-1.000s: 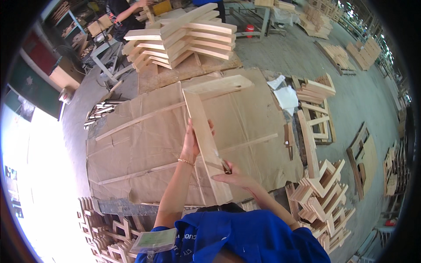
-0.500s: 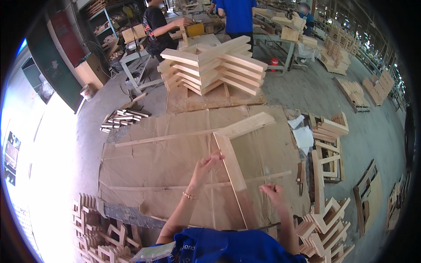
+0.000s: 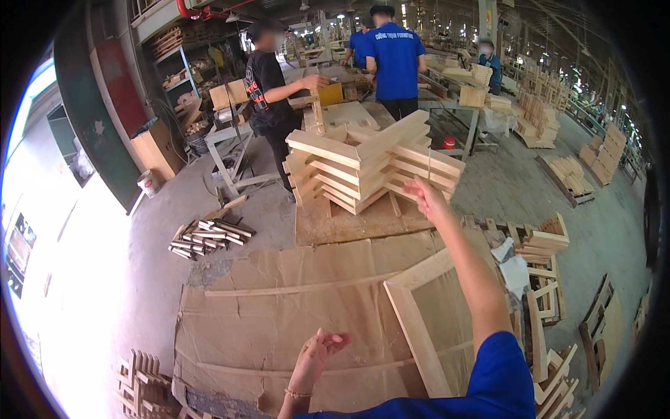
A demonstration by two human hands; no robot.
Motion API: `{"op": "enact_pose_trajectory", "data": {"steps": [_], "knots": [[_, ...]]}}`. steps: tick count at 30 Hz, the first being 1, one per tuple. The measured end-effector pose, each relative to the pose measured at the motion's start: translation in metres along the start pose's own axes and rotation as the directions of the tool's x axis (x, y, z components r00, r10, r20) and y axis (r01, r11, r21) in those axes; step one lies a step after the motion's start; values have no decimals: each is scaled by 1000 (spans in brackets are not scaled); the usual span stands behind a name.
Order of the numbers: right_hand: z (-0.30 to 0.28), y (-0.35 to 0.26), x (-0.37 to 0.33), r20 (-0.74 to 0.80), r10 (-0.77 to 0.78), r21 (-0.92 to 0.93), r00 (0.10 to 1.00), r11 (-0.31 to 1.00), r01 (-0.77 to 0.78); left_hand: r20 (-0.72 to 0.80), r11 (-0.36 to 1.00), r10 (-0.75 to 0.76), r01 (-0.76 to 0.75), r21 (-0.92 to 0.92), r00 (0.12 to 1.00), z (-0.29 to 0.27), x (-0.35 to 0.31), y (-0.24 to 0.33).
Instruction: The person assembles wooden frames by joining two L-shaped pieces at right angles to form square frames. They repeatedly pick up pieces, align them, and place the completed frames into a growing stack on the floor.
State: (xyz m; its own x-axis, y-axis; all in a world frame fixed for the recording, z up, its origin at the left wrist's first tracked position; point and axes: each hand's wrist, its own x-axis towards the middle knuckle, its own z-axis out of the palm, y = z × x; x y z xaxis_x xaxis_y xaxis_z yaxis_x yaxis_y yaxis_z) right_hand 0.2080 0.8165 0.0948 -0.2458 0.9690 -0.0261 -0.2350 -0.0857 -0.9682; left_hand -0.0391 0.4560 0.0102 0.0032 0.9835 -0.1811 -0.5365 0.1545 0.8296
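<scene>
An L-shaped light wooden frame piece (image 3: 417, 332) lies on the brown-papered worktable (image 3: 279, 328), one arm running toward me and the other toward the far right. Over the paper, left of that piece, my left hand (image 3: 317, 356) is closed with bent fingers; anything inside it is hidden. My right arm stretches forward across the table. At its end, my right hand (image 3: 427, 200) has its fingers partly apart beside the right side of a stack of angled wooden frames (image 3: 359, 171). Whether it touches the stack cannot be made out.
Thin wooden strips (image 3: 300, 285) run across the paper. Dark-edged sticks (image 3: 209, 234) lie on the floor at left. White cloth (image 3: 515, 272) and more frame parts (image 3: 548, 241) sit at right. Beyond the stack, a co-worker in black (image 3: 269, 91) and one in blue (image 3: 396, 63) stand at benches.
My right hand has gone from beside the L-shaped piece forward to the stack. My left hand has come away from the piece's edge. The view has tilted up.
</scene>
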Motion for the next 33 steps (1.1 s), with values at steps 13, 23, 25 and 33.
{"op": "enact_pose_trajectory", "data": {"steps": [13,23,25,33], "knots": [[64,-12,158,-187,177,315,966,942,-111,-63,995,88,-90,-33,994,-64,39,20],[99,34,-38,-37,92,312,995,947,-76,-135,906,422,-417,68,896,-35,95,76],[114,28,-99,-30,109,245,994,965,-99,-96,866,466,-476,-157,880,-8,111,88],[90,-45,-239,419,34,-452,907,875,176,-328,611,464,-565,-554,823,29,38,109]]}}
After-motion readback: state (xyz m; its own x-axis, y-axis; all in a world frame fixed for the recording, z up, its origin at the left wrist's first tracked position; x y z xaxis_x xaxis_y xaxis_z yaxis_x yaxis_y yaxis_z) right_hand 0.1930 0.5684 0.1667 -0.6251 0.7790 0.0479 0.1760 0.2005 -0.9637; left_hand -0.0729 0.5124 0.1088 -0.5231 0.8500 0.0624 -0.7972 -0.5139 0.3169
